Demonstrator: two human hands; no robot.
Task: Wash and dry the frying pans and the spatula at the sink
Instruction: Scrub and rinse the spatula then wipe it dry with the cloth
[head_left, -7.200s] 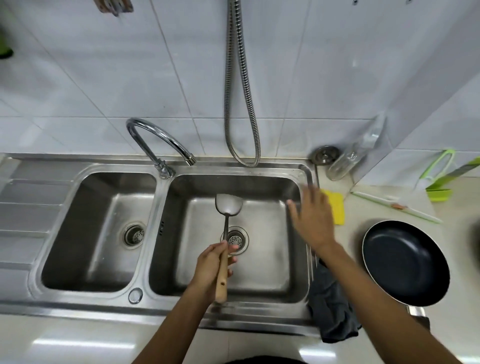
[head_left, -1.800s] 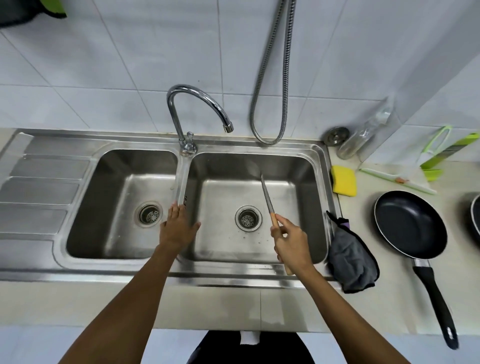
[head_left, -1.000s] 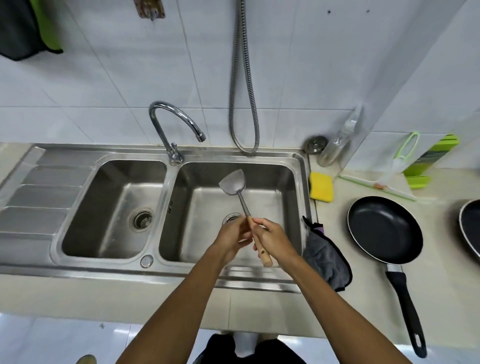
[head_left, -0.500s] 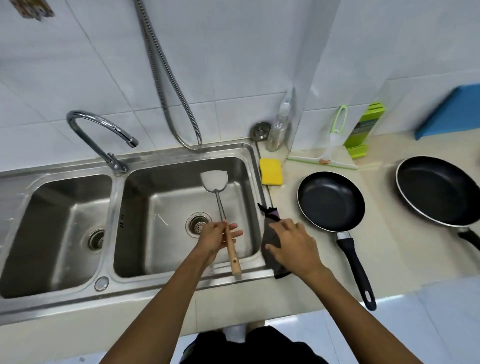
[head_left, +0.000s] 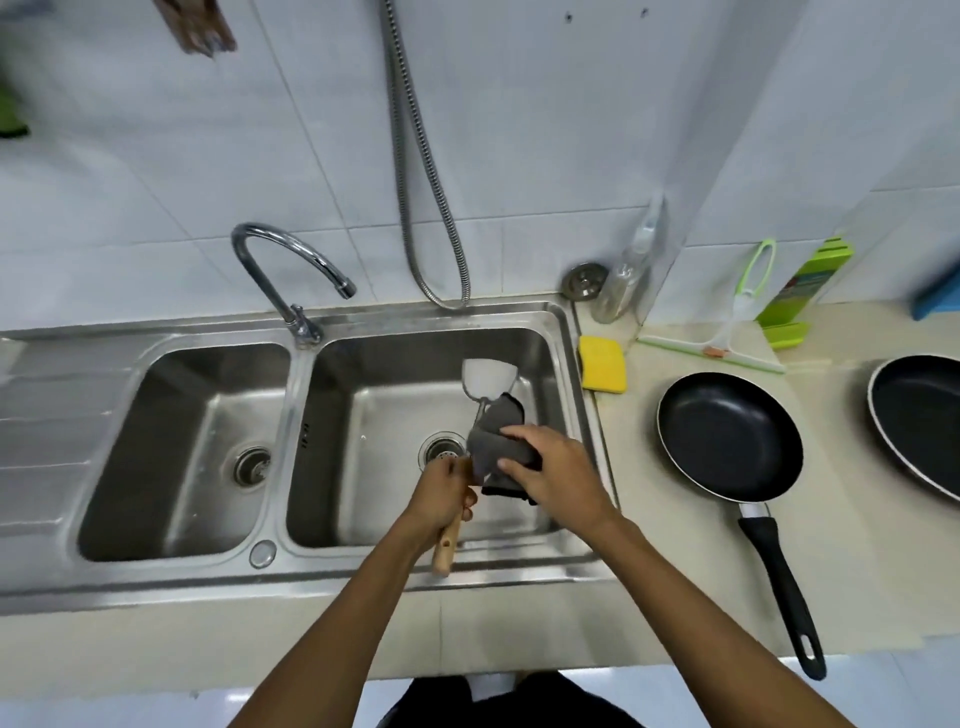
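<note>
Two steel basins make up the sink (head_left: 311, 582), which fills the left and middle of the view, with its tap (head_left: 283, 270) at the 12 o'clock edge of the divider, spout turned toward the right basin. Next in size, on the counter (head_left: 675, 597) at 3 o'clock from the sink, lie two black pans: the near pan (head_left: 727, 436) sits whole in view, handle pointing to 5 o'clock, and the far pan (head_left: 919, 415) is cut off by the right edge. Over the right basin, both hands meet on the spatula (head_left: 488, 382). The left hand (head_left: 441, 501) is closed round its wooden handle, whose end pokes out toward 6 o'clock over the sink's front rim, so the metal blade points to 12 o'clock, above the basin floor. The right hand (head_left: 556, 475) is curled round a grey cloth (head_left: 498, 441), thumb and fingers pinching it against the spatula's shaft just below the blade; the cloth wraps the shaft and hides it. A squeegee (head_left: 727, 332) lies on the counter at 12 o'clock from the near pan, beside a green stand. A yellow sponge (head_left: 602, 364) rests at the sink's right rim, at 9 o'clock from the near pan. A clear bottle (head_left: 623, 280) stands against the wall at 12 o'clock from the sponge.
</note>
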